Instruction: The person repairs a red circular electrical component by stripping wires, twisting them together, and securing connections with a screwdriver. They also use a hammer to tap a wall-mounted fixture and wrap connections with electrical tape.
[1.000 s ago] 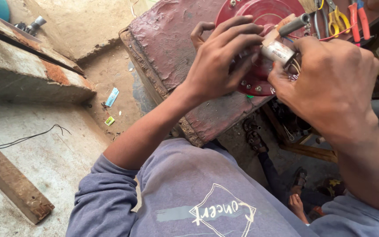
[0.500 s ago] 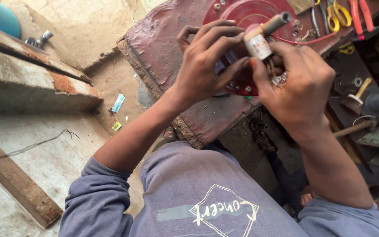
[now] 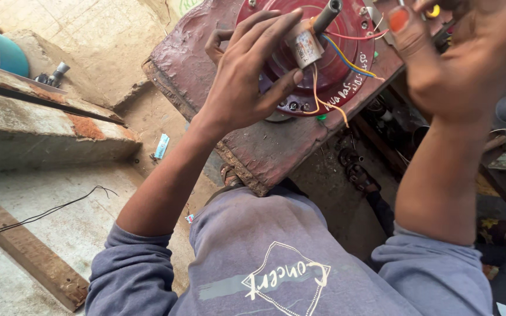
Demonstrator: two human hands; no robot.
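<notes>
Under our spread left hand (image 3: 247, 76) lies the red motor housing (image 3: 346, 52), shaft (image 3: 326, 14) rising beside its fingertips; our right hand (image 3: 469, 58), loosely curled and holding nothing clearly visible, hovers apart.

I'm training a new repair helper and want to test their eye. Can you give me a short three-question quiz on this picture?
1. True or false: the left hand rests on the red motor.
2. Which wire colour is absent at the capacitor? A) blue B) orange C) green
3. What does the motor lie on?

Key:
1. True; its fingers spread over the disc beside the shaft.
2. C; blue, orange, red and yellow wires show.
3. A worn reddish board. The right hand is lifted clear of it.
</notes>
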